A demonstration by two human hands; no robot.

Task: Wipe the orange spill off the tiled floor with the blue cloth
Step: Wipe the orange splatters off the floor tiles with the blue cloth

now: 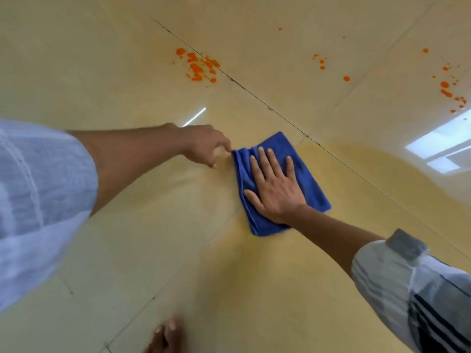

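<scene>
We look down from a head camera at a glossy beige tiled floor. Near the centre lies the blue cloth, folded into a rough rectangle. Our right hand lies flat on top of it, fingers straight and spread, pressing it to the tile. Our left hand reaches in from nine o'clock with its fingers curled, and its fingertip meets the cloth's upper left corner; it seems to pinch or tug that corner, though we cannot be sure of the grip.

Most of the spill is not yet wiped, as we judge it. One cluster of orange drops sits at eleven o'clock from the cloth, beside a dark grout line that runs diagonally across the floor. A few smaller spots lie at twelve to one o'clock, and another scatter lies at two o'clock near the right edge. All are well apart from the cloth. The tile around and below the cloth shows a faint yellowish film, which suggests wiping here has left a smear needing another pass.

A bare foot shows at six o'clock. Pale sleeves cover both upper arms; the right one carries dark stripes.

We can read no writing, brand or label anywhere.
</scene>
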